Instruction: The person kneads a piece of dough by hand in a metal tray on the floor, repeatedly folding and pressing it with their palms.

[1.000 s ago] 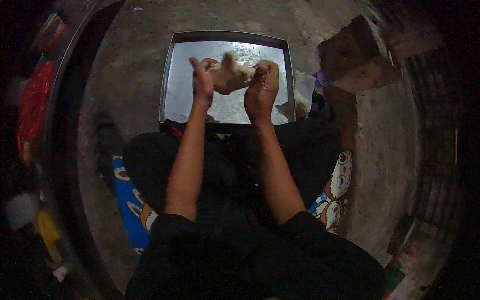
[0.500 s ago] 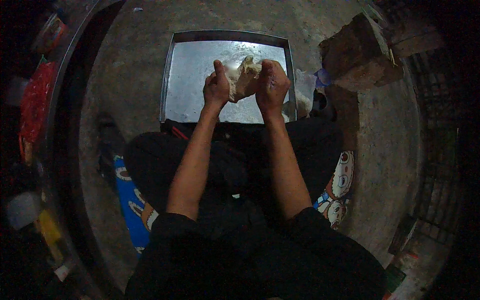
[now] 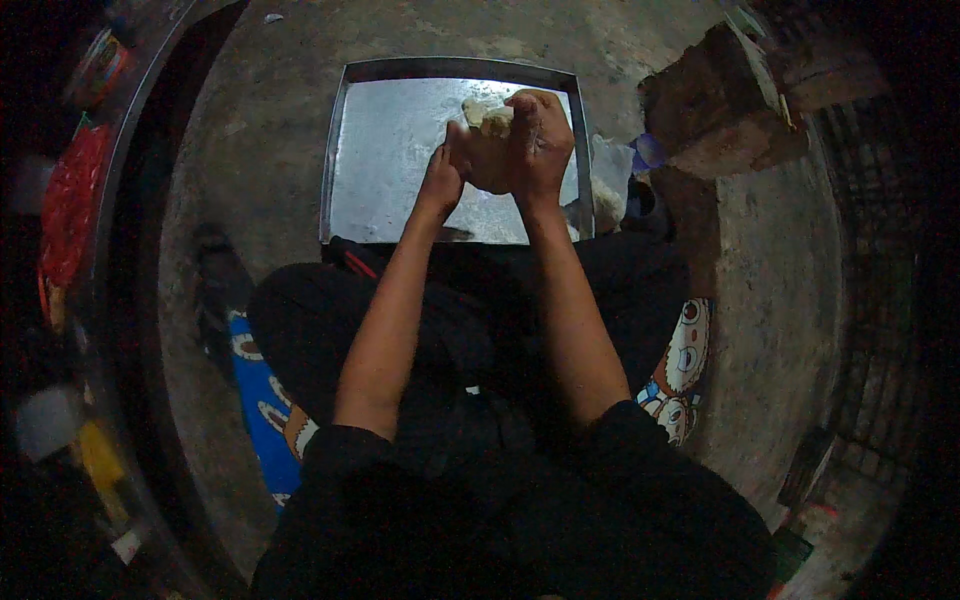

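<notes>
Between my two hands, above a shallow square metal tray [image 3: 380,160], is a tan lump [image 3: 488,170] with a pale, ragged top; it looks like dough, though its kind is not certain. My right hand [image 3: 542,145] is closed on the lump's right side and upper edge, its fingers curled in. On the other side my left hand [image 3: 442,180] supports the lump with the thumb up and the fingers partly hidden behind it. The image is dim and the lump is slightly blurred.
Right of the tray sit a clear plastic bag [image 3: 608,180] and a small blue-purple thing [image 3: 648,153]. Beyond them stands a brown block-like box [image 3: 715,105]. A cartoon-print mat [image 3: 262,420] lies under me. Far left is a red bag [image 3: 75,205].
My right hand has moved slightly up and left, carrying the pale top of the lump over toward the left. My left hand has shifted a little to the right, closer to it.
</notes>
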The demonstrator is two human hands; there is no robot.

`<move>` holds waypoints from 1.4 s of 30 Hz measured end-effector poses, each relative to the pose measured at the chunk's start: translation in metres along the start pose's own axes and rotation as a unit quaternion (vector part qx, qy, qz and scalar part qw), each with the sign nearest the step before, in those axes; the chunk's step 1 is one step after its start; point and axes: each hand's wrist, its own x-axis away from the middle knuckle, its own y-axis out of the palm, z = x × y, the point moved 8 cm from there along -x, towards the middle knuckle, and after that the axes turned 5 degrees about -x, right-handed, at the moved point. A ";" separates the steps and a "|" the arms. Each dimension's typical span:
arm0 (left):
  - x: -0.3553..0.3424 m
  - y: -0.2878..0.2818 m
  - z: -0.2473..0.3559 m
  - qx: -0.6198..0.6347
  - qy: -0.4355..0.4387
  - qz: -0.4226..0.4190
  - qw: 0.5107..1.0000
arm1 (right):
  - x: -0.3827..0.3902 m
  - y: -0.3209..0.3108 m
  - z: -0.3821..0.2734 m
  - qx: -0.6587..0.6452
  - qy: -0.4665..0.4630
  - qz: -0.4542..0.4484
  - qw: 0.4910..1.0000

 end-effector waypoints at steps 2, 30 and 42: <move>0.012 0.015 0.012 0.149 -0.056 -0.007 0.987 | -0.006 -0.003 -0.002 -0.018 -0.010 0.008 1.000; 0.007 -0.020 0.047 0.098 -0.007 0.108 0.989 | -0.008 0.039 -0.005 -0.028 -0.046 -0.096 0.994; 0.029 -0.013 0.078 -0.136 0.102 0.242 0.955 | 0.066 0.026 0.058 -0.117 0.353 0.041 0.927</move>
